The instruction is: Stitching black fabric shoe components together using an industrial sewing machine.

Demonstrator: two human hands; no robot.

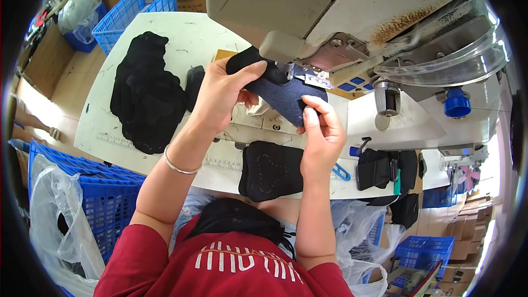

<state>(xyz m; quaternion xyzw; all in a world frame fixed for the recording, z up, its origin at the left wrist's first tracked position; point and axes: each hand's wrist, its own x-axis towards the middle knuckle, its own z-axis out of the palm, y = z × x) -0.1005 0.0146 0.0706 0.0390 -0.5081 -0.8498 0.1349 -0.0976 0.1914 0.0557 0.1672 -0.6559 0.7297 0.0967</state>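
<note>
A dark navy and black fabric piece (281,98) lies under the needle area of a beige sewing machine (313,58). My left hand (223,91) pinches its black upper part between thumb and fingers, close to the presser foot. On the near right side, my right hand (324,129) pinches the fabric's edge, with a small black bit showing at the fingertips. Toward me on the table rests a stack of black fabric pieces (270,170) with a light stitched outline on top. Part of the cloth is hidden beneath the machine head.
A large heap of black fabric (146,96) covers the table's left part. Further right lie black pieces (377,169) and a blue-handled tool (342,172). Blue crates (113,209) with plastic bags flank me, and another blue basket (137,8) stands at the far left.
</note>
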